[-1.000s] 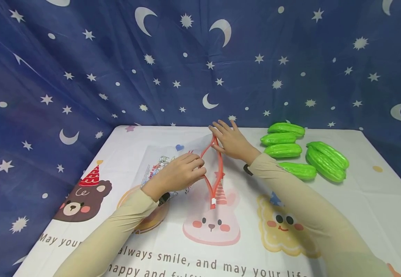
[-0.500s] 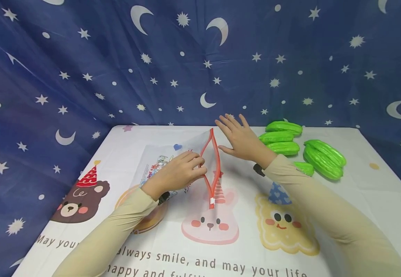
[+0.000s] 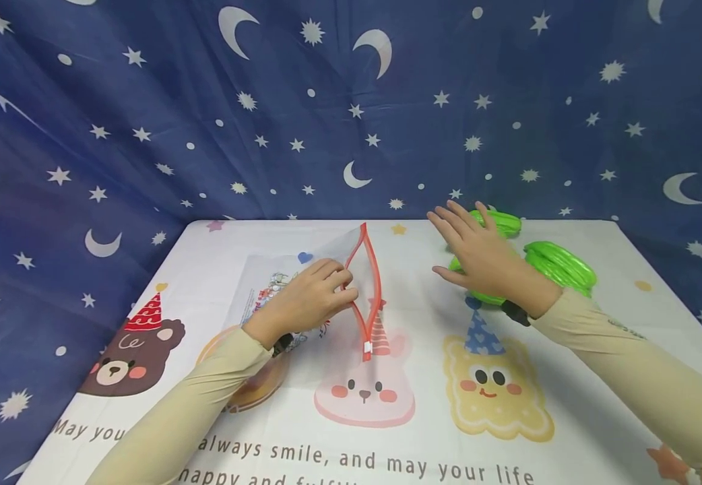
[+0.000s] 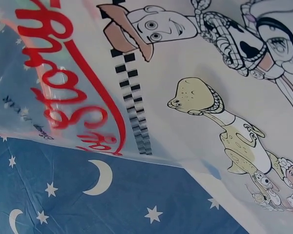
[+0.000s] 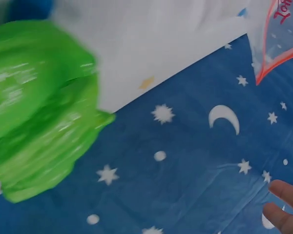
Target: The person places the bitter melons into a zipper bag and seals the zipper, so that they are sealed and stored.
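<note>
A clear zipper bag [image 3: 275, 286] with a red-edged mouth [image 3: 378, 276] lies printed side up on the left half of the cloth. Its mouth gapes, and the white slider [image 3: 367, 347] sits at the near end. My left hand [image 3: 308, 296] grips the near-left side of the mouth with curled fingers. Cartoon figures on the bag [image 4: 200, 63] fill the left wrist view. My right hand [image 3: 484, 259], fingers spread, is over the green ridged gourds [image 3: 560, 264] and covers several of them. Large green gourds [image 5: 44, 92] also show in the right wrist view.
A white tablecloth [image 3: 351, 451] with printed animals and lettering covers the table. Behind it and at the left hangs a dark blue curtain [image 3: 302, 87] with moons and stars. The table's back edge runs just beyond the gourds.
My right hand has let go of the far corner of the bag's mouth and moved right to the gourds. My left hand keeps its grip on the bag.
</note>
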Tool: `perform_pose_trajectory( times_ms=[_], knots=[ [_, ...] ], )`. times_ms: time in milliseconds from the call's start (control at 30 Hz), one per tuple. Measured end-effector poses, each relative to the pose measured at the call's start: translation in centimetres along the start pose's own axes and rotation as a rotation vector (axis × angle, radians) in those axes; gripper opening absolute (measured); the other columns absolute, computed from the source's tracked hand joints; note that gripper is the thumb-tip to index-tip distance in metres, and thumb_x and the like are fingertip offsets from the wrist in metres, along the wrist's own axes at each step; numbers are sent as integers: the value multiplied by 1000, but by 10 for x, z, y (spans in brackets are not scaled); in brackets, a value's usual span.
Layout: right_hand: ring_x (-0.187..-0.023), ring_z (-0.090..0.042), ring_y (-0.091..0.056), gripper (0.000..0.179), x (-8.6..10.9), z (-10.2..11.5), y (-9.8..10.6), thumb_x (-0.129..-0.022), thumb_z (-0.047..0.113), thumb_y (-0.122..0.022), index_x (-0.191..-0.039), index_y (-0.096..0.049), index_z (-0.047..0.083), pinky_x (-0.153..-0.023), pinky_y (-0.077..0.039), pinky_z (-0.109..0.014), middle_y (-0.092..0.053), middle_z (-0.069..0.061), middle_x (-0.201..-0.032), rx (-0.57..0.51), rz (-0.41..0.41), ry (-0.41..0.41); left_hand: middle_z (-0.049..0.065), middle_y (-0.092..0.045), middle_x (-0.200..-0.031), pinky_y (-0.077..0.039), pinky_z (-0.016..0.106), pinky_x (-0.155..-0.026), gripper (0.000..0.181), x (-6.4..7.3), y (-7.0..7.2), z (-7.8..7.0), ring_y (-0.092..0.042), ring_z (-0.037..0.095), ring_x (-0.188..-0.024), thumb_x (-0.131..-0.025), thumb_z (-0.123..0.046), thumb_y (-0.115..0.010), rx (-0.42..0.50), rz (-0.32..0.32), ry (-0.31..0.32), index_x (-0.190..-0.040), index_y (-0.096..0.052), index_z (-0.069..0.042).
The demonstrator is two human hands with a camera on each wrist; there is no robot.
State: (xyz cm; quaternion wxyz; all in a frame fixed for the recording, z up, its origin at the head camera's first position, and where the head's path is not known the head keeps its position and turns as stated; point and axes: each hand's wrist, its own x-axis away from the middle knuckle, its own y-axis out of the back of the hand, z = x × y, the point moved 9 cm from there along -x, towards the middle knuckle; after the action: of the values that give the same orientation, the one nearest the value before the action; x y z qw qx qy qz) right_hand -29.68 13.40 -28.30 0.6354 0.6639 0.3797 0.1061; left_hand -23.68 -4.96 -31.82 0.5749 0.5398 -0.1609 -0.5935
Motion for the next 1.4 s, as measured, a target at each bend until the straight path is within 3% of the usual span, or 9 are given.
perform_pose_trajectory(
  times_ms=[233,533,667,733,767,867,933,1000,1400],
  knots=[
    [-130,-40,-38,87,38,-15,3,-73,40,-72,-140,-35,-1,-104,-25,-67,-46,-22,-137,53,-71,54,4,-57,-95,-42,36,-96,12,0,1,1,-53,26,-96,-88,-22,-63,-8,12,0,-94,-56,-14],
    [-119,-40,-47,84,81,-35,-16,-72,40,-73,-137,-39,-1,-99,-32,-64,-53,-21,-125,79,-8,51,4,-58,-95,-43,36,-95,19,1,0,3,-54,26,-96,-85,-23,-67,-9,4,14,-96,-57,-12],
    [-111,-39,-51,78,94,-39,-25,-90,63,-40,-133,-43,-3,-96,-36,-62,-57,-22,-117,101,-14,91,5,-58,-95,-43,35,-95,20,3,0,3,-54,26,-95,-84,-23,-68,-9,-6,15,-95,-56,-11],
    [-108,-39,-52,85,99,-41,-30,-91,66,-16,-131,-45,-4,-96,-36,-62,-59,-22,-114,105,-18,106,5,-57,-95,-42,35,-95,20,4,0,3,-53,26,-95,-84,-22,-68,-7,-5,15,-94,-55,-10],
    [-107,-39,-53,86,101,-42,-33,-90,65,-12,-129,-45,-4,-96,-36,-62,-59,-21,-112,108,-16,113,5,-57,-95,-42,35,-96,19,4,0,3,-53,26,-95,-85,-21,-68,-5,-1,16,-94,-56,-10],
    [-105,-38,-54,76,107,-46,-40,-88,61,-46,-128,-47,-3,-94,-37,-62,-60,-20,-110,117,17,110,5,-58,-95,-43,35,-96,20,5,0,3,-53,25,-96,-84,-21,-68,-7,8,19,-95,-56,-10],
    [-105,-37,-54,74,110,-49,-45,-78,50,-66,-127,-47,-3,-93,-38,-62,-60,-19,-110,121,44,103,5,-58,-96,-43,35,-97,19,5,-1,3,-53,25,-96,-85,-21,-68,-7,16,22,-96,-56,-10],
    [-105,-37,-54,77,112,-52,-49,-68,39,-76,-126,-48,-2,-92,-39,-62,-60,-19,-110,128,65,93,5,-58,-96,-43,36,-97,20,5,-1,2,-54,25,-97,-84,-21,-68,-8,15,21,-96,-56,-10],
    [-107,-38,-55,72,116,-69,-68,-73,40,-74,-125,-50,-3,-88,-41,-60,-61,-19,-110,139,157,34,5,-58,-96,-43,36,-97,22,5,-2,-1,-54,25,-96,-82,-20,-70,1,-14,4,-95,-55,-10]
  ],
)
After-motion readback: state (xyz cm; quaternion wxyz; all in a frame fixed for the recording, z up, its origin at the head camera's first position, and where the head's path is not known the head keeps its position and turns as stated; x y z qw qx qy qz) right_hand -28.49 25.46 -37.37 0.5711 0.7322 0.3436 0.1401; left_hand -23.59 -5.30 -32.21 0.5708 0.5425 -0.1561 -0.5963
